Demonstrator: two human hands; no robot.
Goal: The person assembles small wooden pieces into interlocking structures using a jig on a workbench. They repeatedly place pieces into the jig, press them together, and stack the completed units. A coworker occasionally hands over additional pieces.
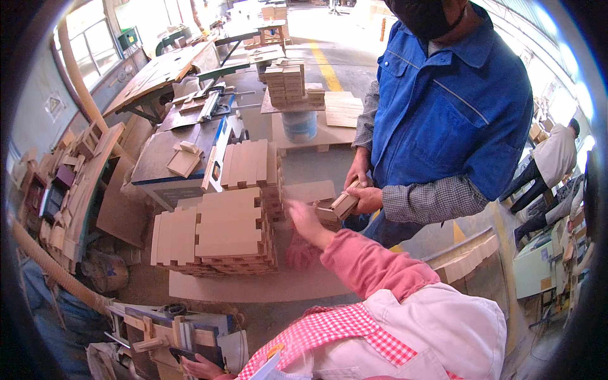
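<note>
A round bucket stands at the left, its contents too dim to tell; a bluish drum bears wood blocks on a board. Notched panels are piled on a low sheet over the workshop floor. The right hand, open, hovers just beside wooden pieces in a co-worker's hands; the left hand grips a dark flat object.

Smooth, matt stacked boards, apparently fibreboard, matt cloth jacket, cloth sleeve
</note>
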